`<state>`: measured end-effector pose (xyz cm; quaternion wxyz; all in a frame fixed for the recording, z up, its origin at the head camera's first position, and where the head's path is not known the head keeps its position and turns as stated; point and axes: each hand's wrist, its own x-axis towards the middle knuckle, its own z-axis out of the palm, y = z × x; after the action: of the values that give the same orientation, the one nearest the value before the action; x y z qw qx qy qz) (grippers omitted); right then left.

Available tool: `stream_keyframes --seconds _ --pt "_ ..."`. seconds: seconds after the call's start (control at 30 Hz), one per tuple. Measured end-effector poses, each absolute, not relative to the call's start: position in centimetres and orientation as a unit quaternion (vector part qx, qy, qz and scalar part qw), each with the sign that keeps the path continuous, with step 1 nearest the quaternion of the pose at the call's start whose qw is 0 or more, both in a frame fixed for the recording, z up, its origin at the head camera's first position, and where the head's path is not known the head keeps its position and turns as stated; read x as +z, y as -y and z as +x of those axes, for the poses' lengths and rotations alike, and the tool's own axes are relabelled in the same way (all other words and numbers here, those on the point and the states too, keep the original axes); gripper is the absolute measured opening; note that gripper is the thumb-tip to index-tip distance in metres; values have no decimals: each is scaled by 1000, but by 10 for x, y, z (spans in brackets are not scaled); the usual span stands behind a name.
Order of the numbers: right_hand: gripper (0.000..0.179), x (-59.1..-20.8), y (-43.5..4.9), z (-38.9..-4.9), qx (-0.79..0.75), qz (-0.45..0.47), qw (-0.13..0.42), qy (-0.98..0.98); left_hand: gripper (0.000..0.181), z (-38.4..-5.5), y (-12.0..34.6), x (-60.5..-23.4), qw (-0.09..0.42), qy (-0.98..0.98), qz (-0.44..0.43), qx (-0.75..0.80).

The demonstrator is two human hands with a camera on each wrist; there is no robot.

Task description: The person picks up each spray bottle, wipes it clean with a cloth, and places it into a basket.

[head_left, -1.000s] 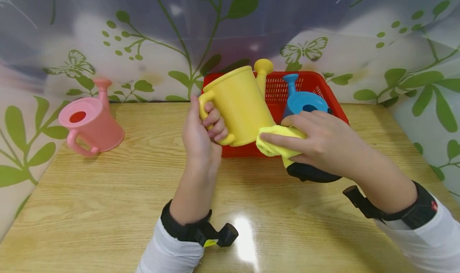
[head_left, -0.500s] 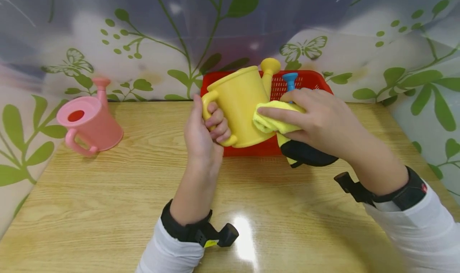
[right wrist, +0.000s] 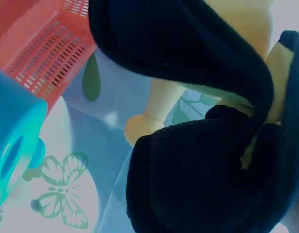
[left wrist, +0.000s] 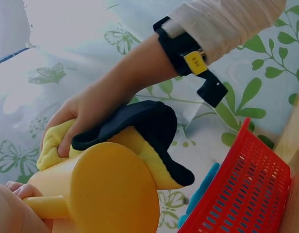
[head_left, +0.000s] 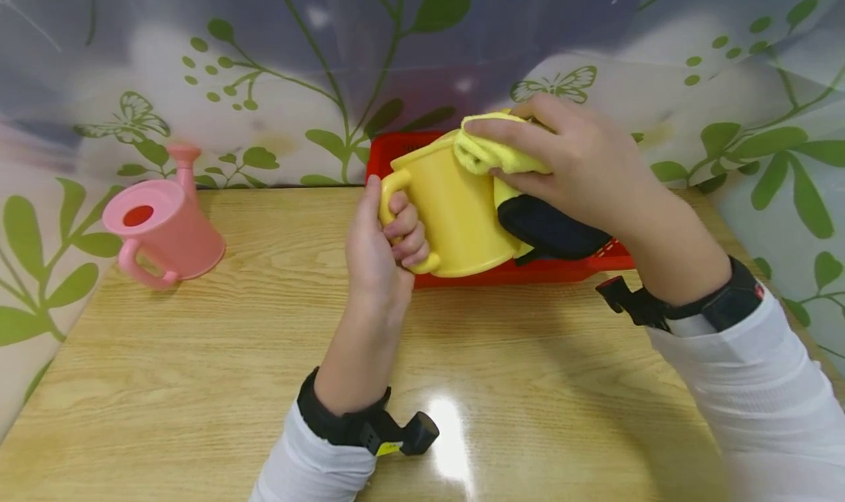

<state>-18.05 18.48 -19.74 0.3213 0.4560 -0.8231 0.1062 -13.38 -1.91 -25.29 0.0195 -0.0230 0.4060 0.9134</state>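
Observation:
My left hand (head_left: pixel 386 241) grips the handle of a yellow watering can (head_left: pixel 462 216), which it holds tilted in front of the red basket. In my right hand (head_left: pixel 581 164) is a bunched cloth (head_left: pixel 498 146), yellow on one side and black on the other. The cloth presses against the can's upper side near the rim, and its black flap (left wrist: pixel 149 121) hangs down over the can's side. Seen from the left wrist, the round base of the can (left wrist: pixel 115 189) faces the camera. The can's spout (right wrist: pixel 159 104) shows in the right wrist view but is mostly covered in the head view.
A pink watering can (head_left: pixel 172 227) stands on the wooden table (head_left: pixel 231 362) at the left. The red basket (head_left: pixel 554 271) sits at the back against the patterned backdrop. Inside it is a blue watering can (right wrist: pixel 16 131), hidden in the head view.
My right hand has moved the cloth up along the can's side from the base to near the rim. The left hand has shifted slightly right with the can.

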Motion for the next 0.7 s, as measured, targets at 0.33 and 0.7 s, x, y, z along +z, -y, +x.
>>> stream_keyframes --seconds 0.33,0.7 --pt "40 -196 -175 -182 127 380 300 866 42 -134 19 -254 18 -406 -26 913" --pt "44 -200 -180 -177 94 444 347 821 42 -134 20 -253 19 -398 -25 917"
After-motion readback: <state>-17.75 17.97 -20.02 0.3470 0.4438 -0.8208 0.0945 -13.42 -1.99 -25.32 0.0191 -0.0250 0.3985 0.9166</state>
